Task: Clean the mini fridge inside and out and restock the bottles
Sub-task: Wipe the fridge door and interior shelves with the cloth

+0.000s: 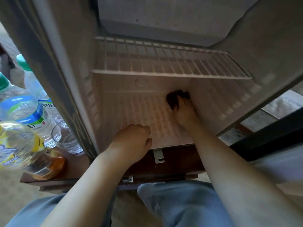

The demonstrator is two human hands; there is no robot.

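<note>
Right, my right hand (184, 110) is deep in the fridge (139, 112), fingers bent over the dark cloth (173, 99) and bunching it against the floor, close to the back wall and a little right of centre. So the cloth sits at the far end of my reach, beyond my fingertips rather than under my palm. The bare floor lies toward me and off to my left. Its ribs run front to back, the same line as my forearm, so I judge the next stroke should be a straight pull back along them rather than across. My left hand (132, 141) rests at the front lip of the floor, curled into a loose fist with nothing showing in it. It is the nearer hand to the door opening, and it braces me there. The wire shelf (164, 63) hangs above both hands, leaving low headroom for my right wrist. The bottles (21, 108) stand outside on my left, beside a glass (65, 138), on my left hand's side for restocking.
</note>
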